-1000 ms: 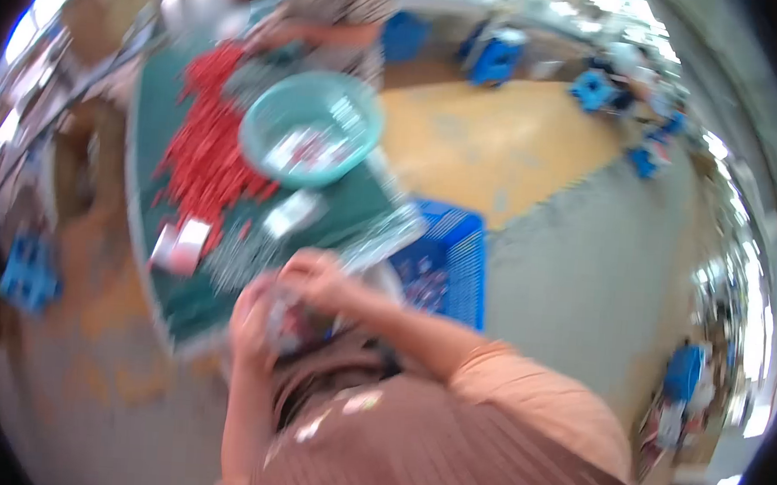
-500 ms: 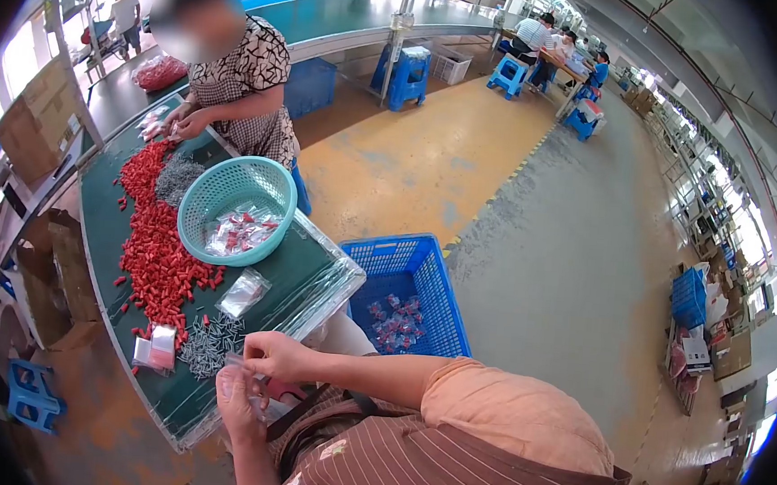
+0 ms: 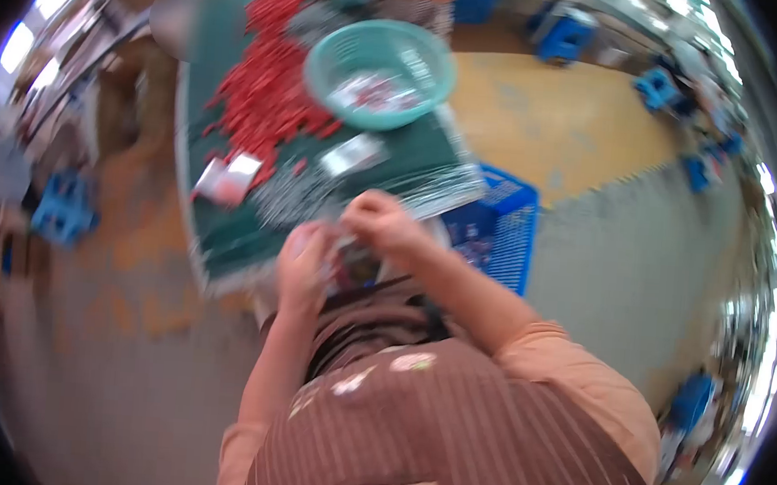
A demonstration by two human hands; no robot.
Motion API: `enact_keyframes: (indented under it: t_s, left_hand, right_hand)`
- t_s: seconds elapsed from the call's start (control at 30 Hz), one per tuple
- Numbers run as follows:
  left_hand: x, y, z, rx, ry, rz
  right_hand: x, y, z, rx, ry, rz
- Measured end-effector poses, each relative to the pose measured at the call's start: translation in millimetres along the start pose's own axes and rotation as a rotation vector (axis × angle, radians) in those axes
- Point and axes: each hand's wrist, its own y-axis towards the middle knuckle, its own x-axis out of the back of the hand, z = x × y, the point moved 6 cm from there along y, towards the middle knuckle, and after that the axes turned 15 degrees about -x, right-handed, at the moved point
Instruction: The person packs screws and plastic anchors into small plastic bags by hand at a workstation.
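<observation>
Pinching blurred plastic [image 3: 336,235], right hand [image 3: 381,221] is nearly closed

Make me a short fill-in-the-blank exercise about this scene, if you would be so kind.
1. The largest pile of small pieces, left of the round basin, is coloured ____.
2. The crate beside the right edge of the table is coloured ____.
3. Nearer to that crate than the left hand is the person's ____ hand.
4. The main colour of the striped apron is ____.

Missing words: red; blue; right; brown.
</observation>
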Motion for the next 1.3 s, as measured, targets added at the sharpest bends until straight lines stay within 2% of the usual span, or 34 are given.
enact_keyframes:
  t_s: [0.13, 0.2, 0.3, 0.47, 0.57, 0.67, 0.77, 0.9, 1.1, 1.2, 1.3]
  left_hand:
    - [0, 2, 1, -0.005, -0.044, -0.073]
    - [3, 1, 2, -0.014, -0.088, -0.066]
    - [5, 1, 5, -0.021, -0.143, -0.047]
    - [7, 2, 3, 0.006, -0.187, -0.083]
    - [14, 2, 4, 0.054, -0.124, -0.173]
    - [12, 1, -6, -0.020, -0.102, -0.186]
    - [11, 7, -8, 0.035, -0.175, 0.013]
    - [12, 7, -10, 0.145, -0.098, 0.052]
    - [5, 0, -23, 0.142, 0.103, 0.097]
    - [3, 1, -23, 0.070, 0.228, 0.100]
    - [11, 7, -13, 0.040, 0.232, 0.085]
  right_hand:
    - [-3, -5, 8, -0.019, 0.029, 0.029]
    - [-5, -5, 8, -0.001, -0.060, 0.037]
    - [-3, 1, 6, 0.021, -0.018, 0.067]
    - [5, 4, 8, 0.074, -0.013, 0.005]
    - [10, 1, 15, 0.105, -0.017, -0.006]
    - [9, -6, 24, 0.077, -0.089, -0.011]
    - [5, -13, 35, 0.083, -0.270, 0.018]
    - [0, -13, 42, 0.165, -0.392, -0.008]
    - [-8, -14, 45, 0.188, -0.498, 0.065]
    - [-11, -12, 43, 0.165, -0.546, 0.100]
    - [-14, -14, 44, 0.151, -0.552, 0.085]
